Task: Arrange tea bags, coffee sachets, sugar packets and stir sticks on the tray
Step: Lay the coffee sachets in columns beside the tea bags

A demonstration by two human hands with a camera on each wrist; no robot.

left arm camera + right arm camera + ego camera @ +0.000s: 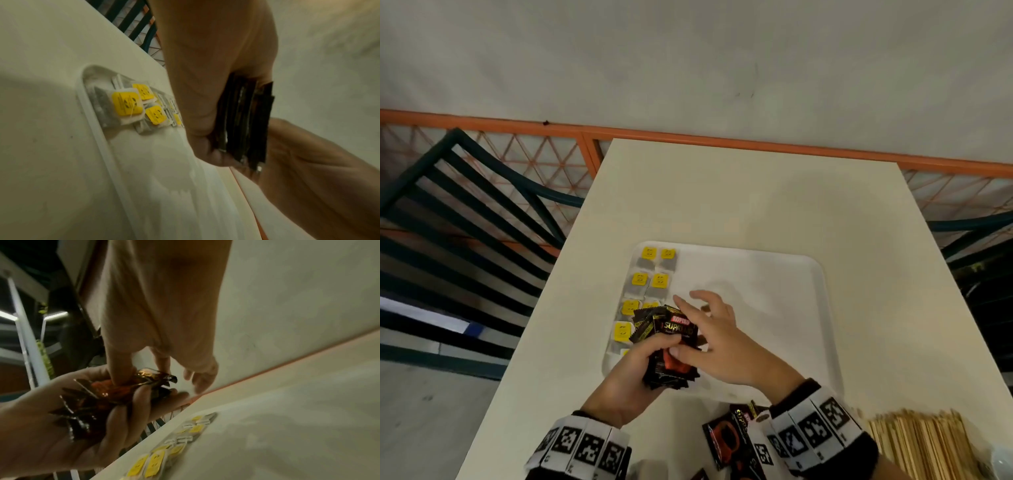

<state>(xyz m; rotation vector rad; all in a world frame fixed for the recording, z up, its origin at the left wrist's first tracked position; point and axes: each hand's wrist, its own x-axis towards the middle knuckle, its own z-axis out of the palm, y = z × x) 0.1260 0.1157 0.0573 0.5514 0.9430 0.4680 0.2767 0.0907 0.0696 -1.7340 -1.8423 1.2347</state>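
Tea bags (645, 284) fill the tray's (822, 308) left side. The left hand (633, 370) grips a sachet stack (671, 346) over its near-left; the right hand (719, 342) pinches the top one. Sticks (921, 442) wait; sugar unseen.

The right hand (162, 340) pinches the top coffee sachet (123, 386) — left hand (61, 418) holding the stack.

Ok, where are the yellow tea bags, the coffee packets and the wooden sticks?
tea bags (639, 279), head view, a yellow tag.
coffee packets (676, 327), head view, top packet's label.
wooden sticks (921, 442), head view, middle of the pile.
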